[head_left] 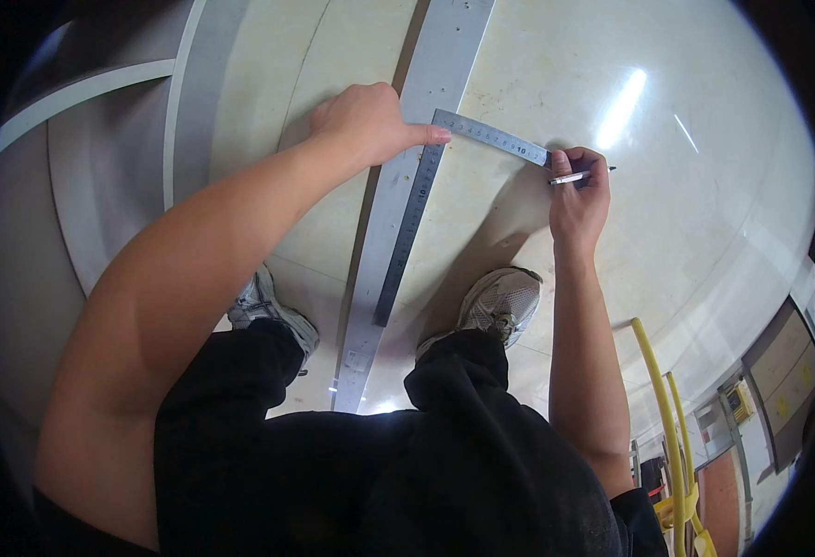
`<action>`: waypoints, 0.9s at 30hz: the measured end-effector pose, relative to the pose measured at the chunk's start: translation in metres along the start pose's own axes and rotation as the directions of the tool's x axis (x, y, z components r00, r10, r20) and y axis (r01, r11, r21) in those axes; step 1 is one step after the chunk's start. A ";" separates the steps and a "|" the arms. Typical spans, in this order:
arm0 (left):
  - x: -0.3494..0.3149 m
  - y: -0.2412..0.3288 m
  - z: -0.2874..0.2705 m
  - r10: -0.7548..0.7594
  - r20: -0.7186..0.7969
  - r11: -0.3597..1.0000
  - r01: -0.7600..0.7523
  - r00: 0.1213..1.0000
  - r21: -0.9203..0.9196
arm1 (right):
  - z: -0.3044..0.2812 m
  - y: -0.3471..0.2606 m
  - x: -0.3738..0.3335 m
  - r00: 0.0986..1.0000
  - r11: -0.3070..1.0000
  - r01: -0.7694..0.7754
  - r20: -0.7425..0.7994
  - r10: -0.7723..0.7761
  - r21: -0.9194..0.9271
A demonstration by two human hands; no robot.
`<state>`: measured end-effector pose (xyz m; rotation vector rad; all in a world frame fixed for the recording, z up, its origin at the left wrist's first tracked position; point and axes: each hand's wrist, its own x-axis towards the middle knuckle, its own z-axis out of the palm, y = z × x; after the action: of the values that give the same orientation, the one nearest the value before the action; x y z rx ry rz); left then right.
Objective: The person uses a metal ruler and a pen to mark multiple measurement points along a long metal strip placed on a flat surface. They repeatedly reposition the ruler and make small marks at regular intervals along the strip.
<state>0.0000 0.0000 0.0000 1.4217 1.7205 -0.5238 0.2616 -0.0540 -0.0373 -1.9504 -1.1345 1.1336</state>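
Observation:
A long grey metal bar (446, 58) runs lengthwise between my feet, dotted with small holes or marks. On it lies an L-shaped steel square (493, 136) with graduations; its long leg follows the bar's right edge, and its other leg sticks out to the right past the bar. My left hand (363, 125) grips from the bar's left side, with the thumb stretched over onto the square near its corner. At the tip of the jutting leg is my right hand (581, 202), fingers closed around a pen (570, 177) and touching or very near the square's end.
Below are a pale, glossy floor (695, 223) and my two shoes, the left (273, 306) and right (502, 302) on either side of the bar. Grey panels with a white frame (174, 111) stand at left. Yellow tubular rails (663, 399) rise at lower right.

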 end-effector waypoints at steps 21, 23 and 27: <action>0.002 -0.001 -0.002 -0.008 0.006 1.000 0.008 1.000 0.003 | 0.001 0.001 0.002 1.000 0.999 0.004 -0.004 -0.003 0.032; 0.003 -0.002 -0.001 0.000 0.000 1.000 0.000 1.000 0.007 | 0.001 0.002 0.002 1.000 0.999 -0.009 -0.002 0.010 0.036; 0.002 -0.001 -0.001 0.006 -0.005 1.000 -0.006 1.000 0.005 | 0.000 0.002 0.001 1.000 1.000 -0.020 -0.005 0.020 0.024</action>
<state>-0.0011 0.0016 -0.0007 1.4323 1.7189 -0.5221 0.2630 -0.0539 -0.0396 -1.9499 -1.0961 1.1464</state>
